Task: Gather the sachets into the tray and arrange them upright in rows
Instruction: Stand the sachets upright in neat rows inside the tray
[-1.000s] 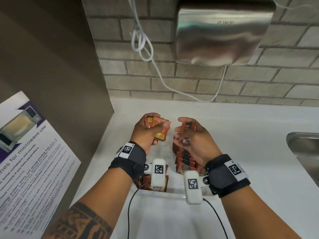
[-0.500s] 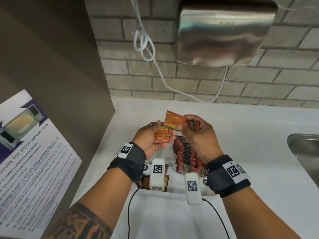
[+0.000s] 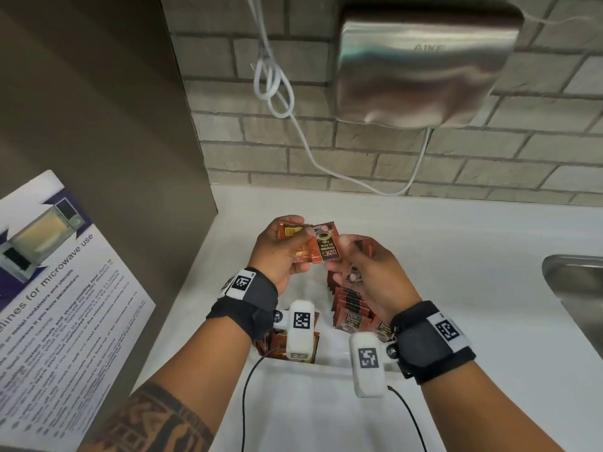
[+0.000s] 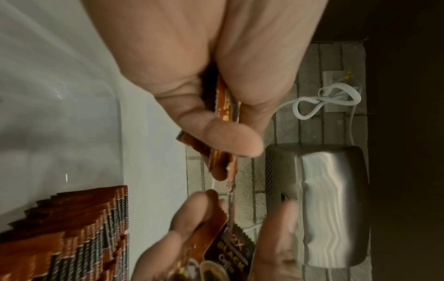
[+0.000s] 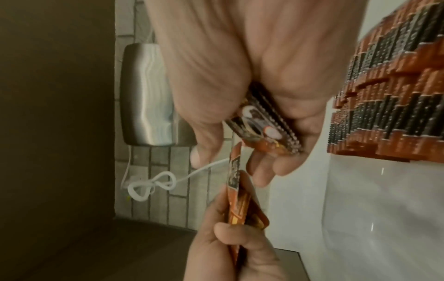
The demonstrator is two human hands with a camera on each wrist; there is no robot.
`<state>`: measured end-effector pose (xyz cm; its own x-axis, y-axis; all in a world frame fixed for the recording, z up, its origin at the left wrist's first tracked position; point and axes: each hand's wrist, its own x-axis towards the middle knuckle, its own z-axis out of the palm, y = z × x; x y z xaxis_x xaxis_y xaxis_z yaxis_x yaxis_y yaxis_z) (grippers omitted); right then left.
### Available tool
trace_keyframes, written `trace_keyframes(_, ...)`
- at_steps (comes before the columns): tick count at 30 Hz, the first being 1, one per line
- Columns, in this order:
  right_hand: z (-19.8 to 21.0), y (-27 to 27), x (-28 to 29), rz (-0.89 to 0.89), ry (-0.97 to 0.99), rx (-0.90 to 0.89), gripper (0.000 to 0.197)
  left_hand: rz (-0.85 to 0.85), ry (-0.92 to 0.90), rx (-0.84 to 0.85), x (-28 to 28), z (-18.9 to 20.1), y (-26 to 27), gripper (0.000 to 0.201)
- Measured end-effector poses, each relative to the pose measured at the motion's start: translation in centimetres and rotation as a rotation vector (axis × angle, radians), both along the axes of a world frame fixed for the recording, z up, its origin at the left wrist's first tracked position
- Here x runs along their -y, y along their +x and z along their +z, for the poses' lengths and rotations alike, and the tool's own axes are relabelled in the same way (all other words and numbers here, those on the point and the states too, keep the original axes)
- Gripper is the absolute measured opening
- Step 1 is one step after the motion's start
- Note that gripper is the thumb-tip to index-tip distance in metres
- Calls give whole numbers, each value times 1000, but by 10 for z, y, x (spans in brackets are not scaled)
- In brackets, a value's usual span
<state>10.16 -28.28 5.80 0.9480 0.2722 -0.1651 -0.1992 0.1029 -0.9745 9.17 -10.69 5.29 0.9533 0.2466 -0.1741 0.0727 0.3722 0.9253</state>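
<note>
Left hand (image 3: 280, 252) at 10 o'clock pinches a few coffee sachets (image 3: 321, 244) fanned face-up, likely to square them before filing. Right hand (image 3: 372, 272) at 2 o'clock curls round another stack (image 5: 261, 129). Below, upright rows (image 3: 350, 308) fill the white tray (image 3: 329, 368); wrist cameras hide its near corners.

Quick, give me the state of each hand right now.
Left hand: grips a few sachets, thumb on top.
Right hand: fingers curled round its own small bundle of sachets.
</note>
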Motion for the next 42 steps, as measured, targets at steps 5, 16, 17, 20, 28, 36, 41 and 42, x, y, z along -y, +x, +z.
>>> trace_keyframes(5,2,9,0,-82,62,23,32,-85,18,-39,1,1,-3,28)
trace_keyframes(16,4,8,-5,-84,101,109,41,-337,85,-84,21,5,-13,37)
trace_keyframes(17,5,11,-2,-86,127,103,42,-329,39,-84,20,4,-11,33)
trace_keyframes(20,8,16,6,-135,193,68,43,-304,-188,-79,12,4,-9,25)
trace_keyframes(28,8,5,2,90,-160,191,40,-197,109,-8,14,-5,-5,22)
trace_keyframes(36,5,15,8,-59,-305,514,21,-233,-141,-159,8,-5,-7,32)
trace_keyframes(41,-6,13,4,-73,-509,782,34,-242,-58,-87,9,-3,-3,13)
trace_keyframes(42,-7,14,5,-97,-482,734,38,-219,-27,-74,8,-4,-3,16)
